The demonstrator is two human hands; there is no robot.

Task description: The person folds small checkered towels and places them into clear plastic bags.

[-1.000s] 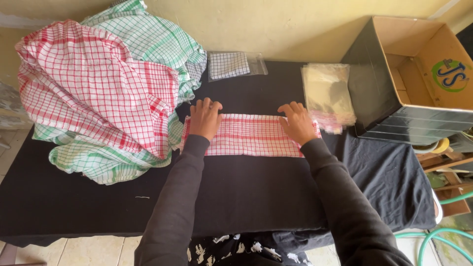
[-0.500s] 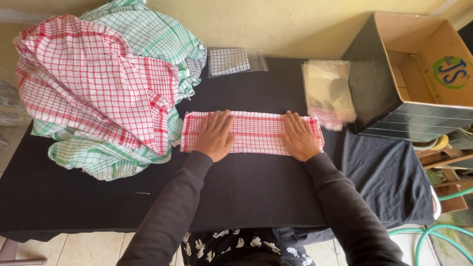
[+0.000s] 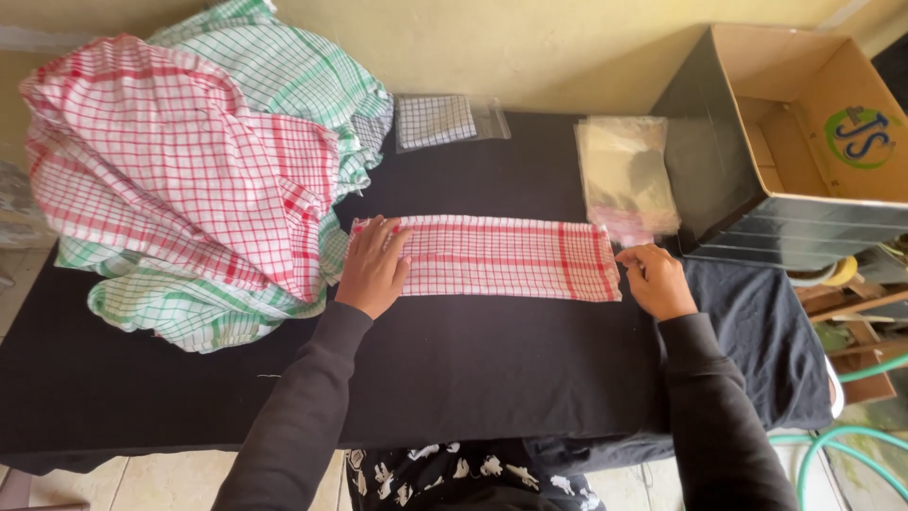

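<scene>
1. A folded red-and-white checked cloth lies as a long flat strip across the middle of the tabletop, which is covered in black fabric.
2. The left hand rests palm down on the strip's left end, fingers together and stretched flat, clamped on nothing.
3. The right hand sits at the strip's right end, fingers curled and touching the cloth's edge; whether they pinch it cannot be told.
4. Both arms wear dark sleeves.
5. A big heap of checked cloths, red-and-white on top and green-and-white beneath, fills the left part of the tabletop, just beside the left hand.
6. At the far edge lies a small clear bag holding a folded grey checked cloth.
7. A stack of empty clear plastic bags lies near the far right corner, just beyond the right hand.
8. An open cardboard box, dark outside and brown inside, stands at the right edge; 1 inner flap carries a round green and blue label.
9. A green hose lies on the floor at the right.
</scene>
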